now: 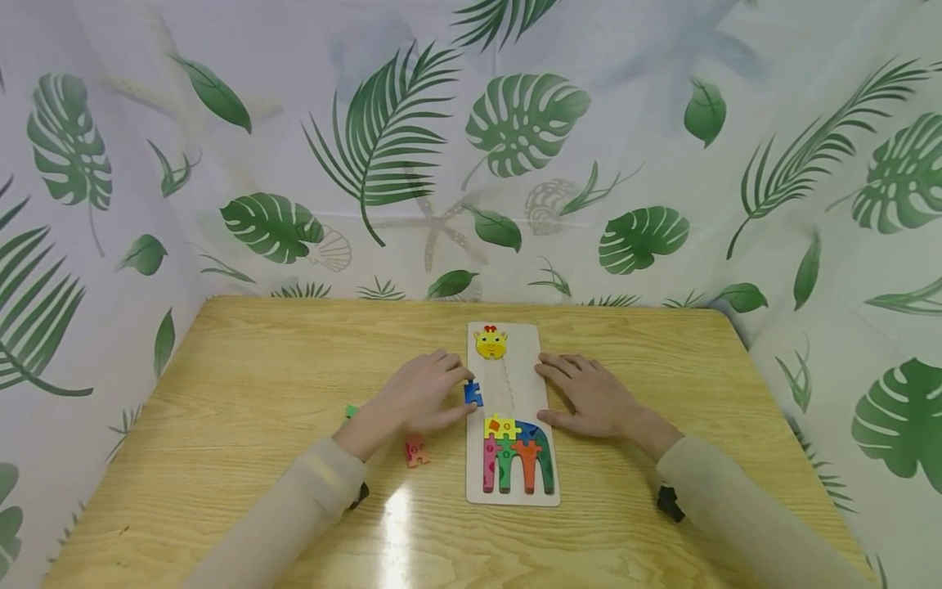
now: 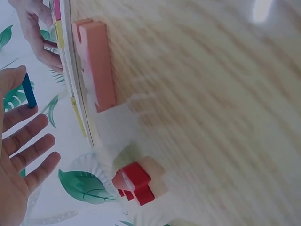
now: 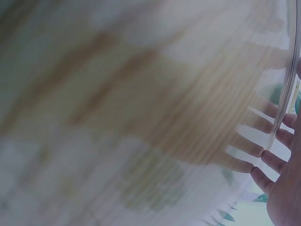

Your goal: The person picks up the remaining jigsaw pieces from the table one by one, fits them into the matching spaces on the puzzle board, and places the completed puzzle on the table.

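Observation:
A blue puzzle piece (image 1: 473, 394) is pinched between the thumb and a finger of my left hand (image 1: 423, 393), over the left edge of a pale puzzle board (image 1: 477, 483). In the left wrist view the blue piece shows edge-on between thumb and fingertip, the other fingers spread. On the board sit a yellow giraffe head (image 1: 490, 343) at the top and several joined body and leg pieces (image 1: 508, 458) below; the neck space between them is bare. My right hand (image 1: 592, 397) rests its fingertips and thumb against the board's right edge, fingers extended.
Left of the board lies a pink puzzle piece (image 1: 416, 451). A green piece (image 1: 352, 411) shows partly behind my left forearm. The left wrist view also has a red piece (image 2: 135, 182) on the wooden table (image 1: 603, 532). A leaf-patterned cloth (image 1: 412, 237) hangs behind.

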The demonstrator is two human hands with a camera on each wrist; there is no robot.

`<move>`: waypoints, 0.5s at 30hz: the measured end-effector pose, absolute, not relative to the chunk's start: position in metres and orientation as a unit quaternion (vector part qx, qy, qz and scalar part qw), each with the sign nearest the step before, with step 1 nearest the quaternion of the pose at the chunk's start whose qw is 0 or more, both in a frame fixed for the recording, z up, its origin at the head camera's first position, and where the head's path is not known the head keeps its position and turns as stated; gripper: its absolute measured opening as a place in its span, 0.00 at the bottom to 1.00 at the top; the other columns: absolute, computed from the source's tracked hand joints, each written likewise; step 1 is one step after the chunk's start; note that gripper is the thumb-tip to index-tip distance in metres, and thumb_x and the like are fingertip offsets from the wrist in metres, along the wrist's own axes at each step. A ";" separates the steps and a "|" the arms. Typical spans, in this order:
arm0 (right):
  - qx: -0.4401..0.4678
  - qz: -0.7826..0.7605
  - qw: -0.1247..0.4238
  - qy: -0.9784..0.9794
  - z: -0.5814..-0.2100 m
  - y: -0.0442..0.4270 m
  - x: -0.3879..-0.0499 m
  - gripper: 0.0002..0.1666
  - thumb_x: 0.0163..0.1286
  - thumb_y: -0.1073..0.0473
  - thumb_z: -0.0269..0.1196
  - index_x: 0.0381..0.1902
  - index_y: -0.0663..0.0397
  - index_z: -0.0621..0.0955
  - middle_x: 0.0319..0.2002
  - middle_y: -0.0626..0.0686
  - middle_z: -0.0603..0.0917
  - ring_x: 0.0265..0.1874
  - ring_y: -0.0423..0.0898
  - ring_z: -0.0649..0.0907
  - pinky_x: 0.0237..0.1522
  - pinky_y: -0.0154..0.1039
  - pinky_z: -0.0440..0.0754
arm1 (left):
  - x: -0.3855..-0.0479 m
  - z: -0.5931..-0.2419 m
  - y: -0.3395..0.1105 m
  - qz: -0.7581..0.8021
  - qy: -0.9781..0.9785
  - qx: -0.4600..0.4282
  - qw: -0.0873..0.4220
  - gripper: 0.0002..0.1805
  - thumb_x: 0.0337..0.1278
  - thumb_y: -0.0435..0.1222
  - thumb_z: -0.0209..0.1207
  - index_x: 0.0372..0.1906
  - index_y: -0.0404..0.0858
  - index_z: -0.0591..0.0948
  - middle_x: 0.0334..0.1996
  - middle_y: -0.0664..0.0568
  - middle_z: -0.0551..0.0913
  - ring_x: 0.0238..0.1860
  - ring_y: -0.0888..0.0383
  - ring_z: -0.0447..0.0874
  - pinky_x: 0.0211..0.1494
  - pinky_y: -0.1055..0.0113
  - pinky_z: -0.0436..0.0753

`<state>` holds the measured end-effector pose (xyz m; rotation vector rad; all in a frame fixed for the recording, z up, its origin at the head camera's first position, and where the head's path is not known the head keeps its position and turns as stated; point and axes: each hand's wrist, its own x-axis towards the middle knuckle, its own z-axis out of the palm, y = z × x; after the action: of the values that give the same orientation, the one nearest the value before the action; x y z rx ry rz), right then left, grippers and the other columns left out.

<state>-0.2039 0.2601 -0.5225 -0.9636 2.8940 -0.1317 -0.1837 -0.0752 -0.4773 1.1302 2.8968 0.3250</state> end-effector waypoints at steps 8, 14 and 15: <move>-0.314 -0.038 0.045 0.948 -0.523 0.260 -0.205 0.51 0.72 0.21 0.53 0.81 0.43 0.67 0.82 0.51 0.66 0.78 0.61 0.70 0.76 0.68 0.69 | -0.189 -0.474 -0.067 0.109 0.929 0.352 0.028 0.30 0.73 0.60 0.57 0.65 0.44 0.82 0.61 0.49 0.84 0.60 0.52 0.80 0.66 0.56 0.83; -0.311 -0.036 0.048 0.949 -0.524 0.260 -0.205 0.51 0.72 0.19 0.52 0.81 0.42 0.67 0.83 0.50 0.65 0.78 0.61 0.69 0.76 0.68 0.69 | -0.193 -0.474 -0.061 0.114 0.929 0.350 0.039 0.29 0.73 0.58 0.58 0.65 0.43 0.82 0.60 0.49 0.84 0.59 0.52 0.80 0.65 0.56 0.83; -0.310 -0.036 0.049 0.949 -0.524 0.260 -0.205 0.52 0.72 0.19 0.51 0.81 0.42 0.67 0.83 0.50 0.65 0.78 0.61 0.69 0.76 0.68 0.69 | -0.194 -0.475 -0.060 0.111 0.929 0.350 0.039 0.29 0.73 0.59 0.58 0.65 0.43 0.82 0.60 0.49 0.84 0.60 0.52 0.80 0.66 0.56 0.83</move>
<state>-0.2050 0.2603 -0.5236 -0.9458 2.8916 -0.1107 -0.1940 -0.0602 -0.4747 1.0742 2.8486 0.3407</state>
